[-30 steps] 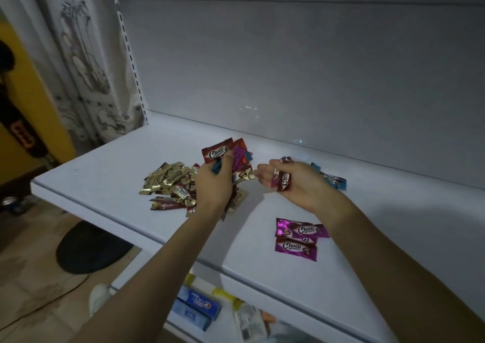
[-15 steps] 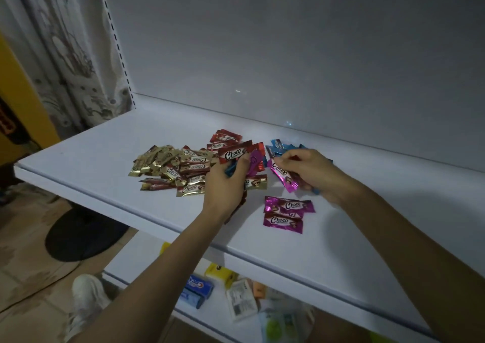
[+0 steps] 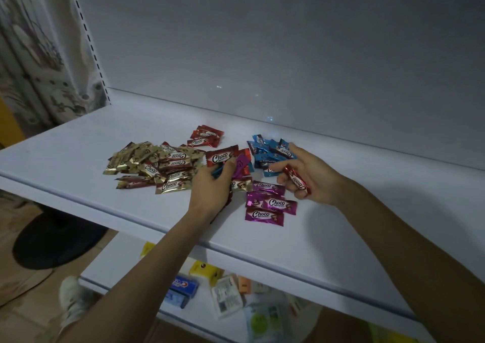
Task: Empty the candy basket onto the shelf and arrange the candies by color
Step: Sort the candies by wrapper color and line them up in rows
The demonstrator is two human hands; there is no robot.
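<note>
Your right grip (image 3: 320, 180) holds one red candy (image 3: 296, 181); carry it across to the red pile (image 3: 206, 136) at the back of the shelf (image 3: 78, 153), clear of the blue pile (image 3: 273, 149). Left grip (image 3: 210, 187) clutches a mixed bunch (image 3: 223, 157); hand over one colour at a time.

Your left hand (image 3: 210, 189) grips mixed candies (image 3: 222, 156); your right hand (image 3: 316, 182) holds a red candy (image 3: 296, 178) near the blue pile (image 3: 270, 150).
</note>
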